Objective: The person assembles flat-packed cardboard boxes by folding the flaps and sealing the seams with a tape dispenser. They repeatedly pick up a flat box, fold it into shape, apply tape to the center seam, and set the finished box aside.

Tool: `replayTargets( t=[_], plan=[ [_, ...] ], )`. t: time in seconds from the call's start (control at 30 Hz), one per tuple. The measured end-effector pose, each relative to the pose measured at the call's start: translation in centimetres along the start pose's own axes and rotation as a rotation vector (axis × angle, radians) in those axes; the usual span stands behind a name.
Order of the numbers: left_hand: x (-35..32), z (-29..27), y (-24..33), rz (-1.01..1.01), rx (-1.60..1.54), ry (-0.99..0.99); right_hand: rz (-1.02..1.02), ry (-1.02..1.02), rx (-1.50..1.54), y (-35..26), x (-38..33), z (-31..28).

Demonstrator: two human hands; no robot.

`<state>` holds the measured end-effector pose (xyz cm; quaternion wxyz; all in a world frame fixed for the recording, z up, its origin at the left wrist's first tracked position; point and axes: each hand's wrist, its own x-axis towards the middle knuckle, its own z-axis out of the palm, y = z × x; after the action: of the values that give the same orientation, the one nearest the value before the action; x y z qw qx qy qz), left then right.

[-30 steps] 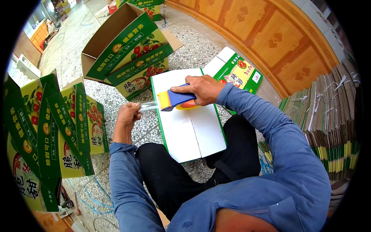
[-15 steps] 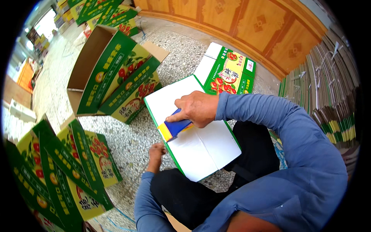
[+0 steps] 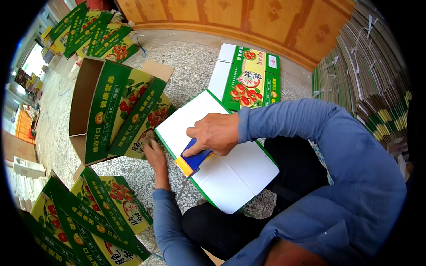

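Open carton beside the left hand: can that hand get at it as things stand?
Likely yes: the left hand is right by the printed side of the open carton, with nothing visible in between. Whether they touch, I can't tell.

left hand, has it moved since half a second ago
Yes: the left hand has moved forward and left, toward the middle green box, and now overlaps its lower corner in view.
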<state>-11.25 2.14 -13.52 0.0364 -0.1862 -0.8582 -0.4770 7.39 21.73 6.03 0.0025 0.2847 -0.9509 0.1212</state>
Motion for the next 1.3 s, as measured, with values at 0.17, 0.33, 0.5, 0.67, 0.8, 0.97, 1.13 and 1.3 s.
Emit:
replayTargets(
  t=[0.17, 0.33, 0.5, 0.67, 0.8, 0.97, 1.13, 1.3],
  plan=[
    [3.2, 1.7, 9.4, 0.460, 0.706, -0.403, -0.062, -0.065, -0.014, 0.5, 1.0, -0.2],
    [3.4, 3.7, 12.0, 0.257, 0.679, -0.466, -0.089, -0.029, -0.043, 4.9, -4.9, -1.2],
    [3.2, 2.9, 12.4, 0.182, 0.643, -0.498, 0.151, -0.215, -0.193, 10.8, -18.0, -4.9],
    [3.6, 3.5, 12.5, 0.124, 0.622, -0.539, 0.196, -0.339, -0.320, 15.3, -26.4, -3.3],
    [4.2, 3.4, 12.1, 0.082, 0.628, -0.561, 0.066, -0.460, -0.298, 15.1, -18.4, 6.5],
    [4.3, 5.2, 14.7, 0.086, 0.577, -0.622, 0.327, -0.325, -0.252, 16.3, -15.9, 16.3],
    [3.3, 2.0, 12.7, 0.039, 0.634, -0.582, 1.013, 0.333, 0.031, 5.6, -16.0, 2.1],
    [3.3, 2.3, 13.3, 0.038, 0.633, -0.589, 1.059, 0.844, 1.460, -8.3, -22.6, 3.5]
  ],
)
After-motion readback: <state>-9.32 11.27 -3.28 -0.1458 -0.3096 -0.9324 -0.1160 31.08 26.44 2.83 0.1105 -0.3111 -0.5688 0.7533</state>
